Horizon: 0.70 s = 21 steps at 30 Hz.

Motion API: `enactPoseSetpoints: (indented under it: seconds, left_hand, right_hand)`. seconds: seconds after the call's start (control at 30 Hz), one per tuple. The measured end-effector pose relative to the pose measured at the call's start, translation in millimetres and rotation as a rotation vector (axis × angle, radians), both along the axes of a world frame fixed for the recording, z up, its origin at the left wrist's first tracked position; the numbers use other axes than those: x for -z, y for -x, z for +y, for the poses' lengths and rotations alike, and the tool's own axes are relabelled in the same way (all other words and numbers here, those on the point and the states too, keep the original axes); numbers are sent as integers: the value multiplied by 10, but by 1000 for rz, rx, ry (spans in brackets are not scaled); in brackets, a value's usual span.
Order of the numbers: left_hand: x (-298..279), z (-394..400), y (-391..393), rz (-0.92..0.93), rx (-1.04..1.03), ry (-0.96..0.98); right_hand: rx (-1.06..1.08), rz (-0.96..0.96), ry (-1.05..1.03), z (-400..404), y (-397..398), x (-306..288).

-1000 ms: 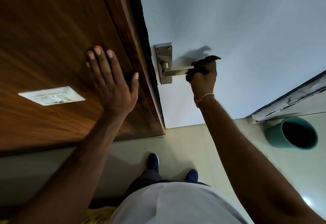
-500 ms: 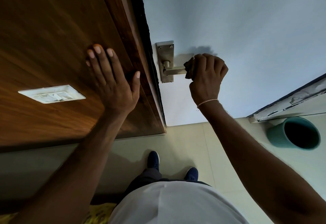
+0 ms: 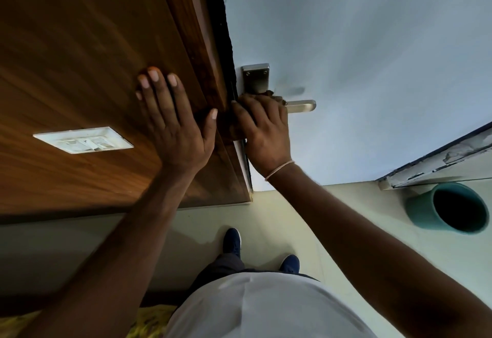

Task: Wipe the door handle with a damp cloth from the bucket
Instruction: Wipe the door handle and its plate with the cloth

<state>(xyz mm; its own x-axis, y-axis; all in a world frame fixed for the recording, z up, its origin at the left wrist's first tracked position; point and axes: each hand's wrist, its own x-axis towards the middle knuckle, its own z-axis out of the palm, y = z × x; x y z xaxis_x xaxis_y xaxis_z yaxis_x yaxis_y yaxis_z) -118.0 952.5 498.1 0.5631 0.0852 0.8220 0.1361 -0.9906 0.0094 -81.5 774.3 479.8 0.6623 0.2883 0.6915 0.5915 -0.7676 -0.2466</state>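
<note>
The right hand presses a soft, limp cloth around the stiff handle base, left hand flat, spread wide on wood

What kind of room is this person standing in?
Probably a doorway inside a home. There is a door with a metal door handle, a white switch plate on the wood-panelled wall, and a teal bucket on the pale tiled floor.

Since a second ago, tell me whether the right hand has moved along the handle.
Yes. The right hand slid from the lever's free end toward the backplate and door edge.
</note>
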Motion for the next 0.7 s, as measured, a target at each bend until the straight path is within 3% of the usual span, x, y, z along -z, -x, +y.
enactPoseSetpoints:
  seconds: [0.3,0.47,0.7]
  left_hand:
    - [-9,-9,7,3,7,14]
    - [-36,-5,37,14,22,17]
    - [-32,-40,12,1,10,20]
  right_hand:
    - [-223,-308,210,-530,-235,102]
    - [-143,-159,66,-872,-221,169]
    - [17,-159,-61,-281,85,-109]
